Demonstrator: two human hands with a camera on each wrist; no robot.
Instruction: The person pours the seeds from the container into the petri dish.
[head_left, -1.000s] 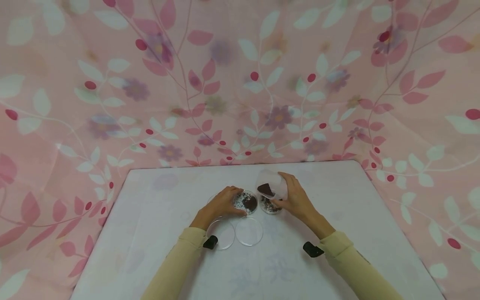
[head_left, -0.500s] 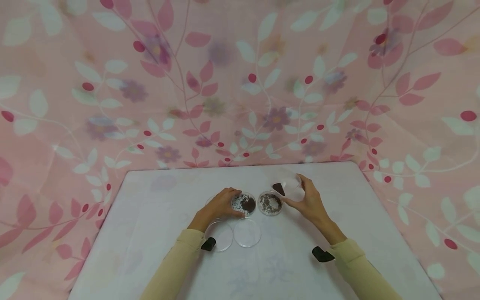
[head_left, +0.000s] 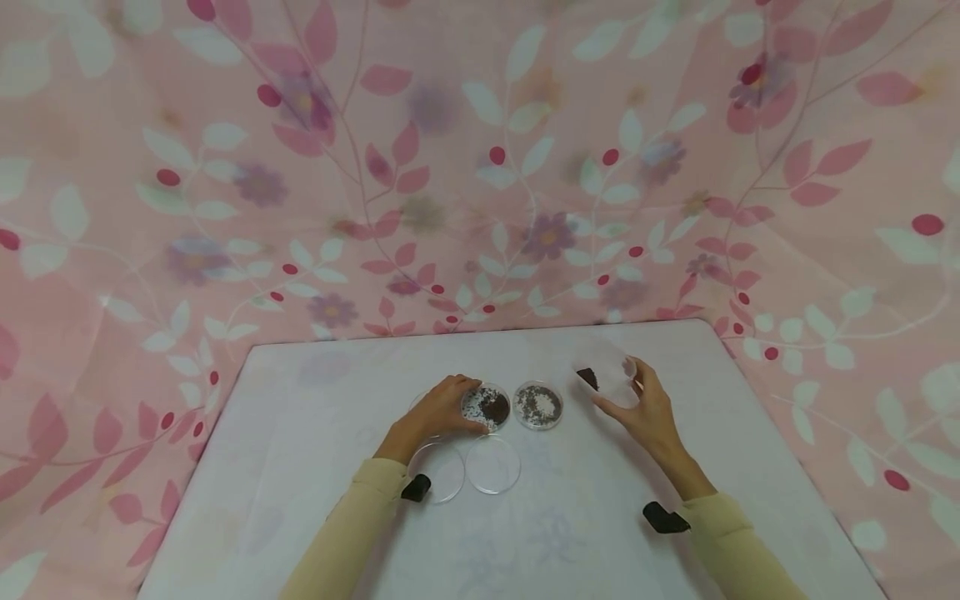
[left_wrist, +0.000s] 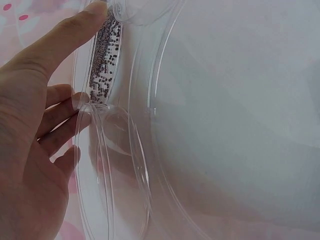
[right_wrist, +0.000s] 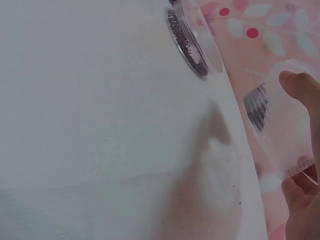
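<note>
My left hand holds the rim of a clear petri dish with dark granules scattered in it, heaped toward its right side. In the left wrist view the thumb lies along the edge of this dish, and several fingers reach the other side. To its right stands a second petri dish, with granules spread around a paler middle. My right hand grips a clear plastic cup, tilted, with dark granules gathered in its lower left corner. The right wrist view shows the cup raised off the table.
Two clear round dishes or lids lie in front of the filled dishes, one partly behind the left wrist's black device. Another clear rim shows beside the left hand. A white-covered table extends around, with a floral pink cloth behind.
My right hand has moved right with the cup, away from above the second dish, which now shows fully. My left hand stays at its dish.
</note>
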